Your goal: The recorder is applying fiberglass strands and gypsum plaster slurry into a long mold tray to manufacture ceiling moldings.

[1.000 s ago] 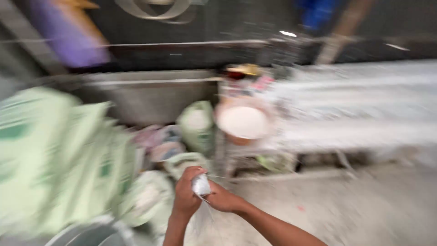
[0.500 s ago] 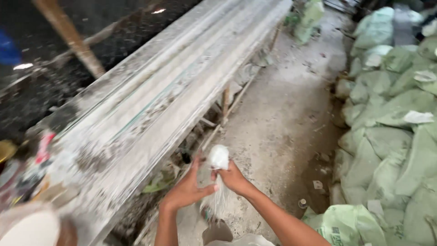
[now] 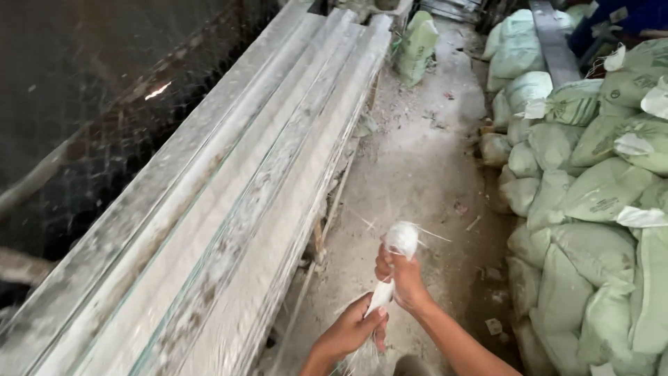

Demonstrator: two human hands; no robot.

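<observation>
A white fibrous bundle, bunched at top and trailing loose strands below, hangs upright above the floor.

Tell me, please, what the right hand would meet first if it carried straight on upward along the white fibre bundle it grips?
The right hand would first meet the rounded head of the white fibre bundle right above its fist. Beyond that lies only dusty floor, though depth is unclear.

Single head cam, looking down and forward along the floor. Hands close at bottom centre, long planks left, stacked sacks right. No second view.
</observation>
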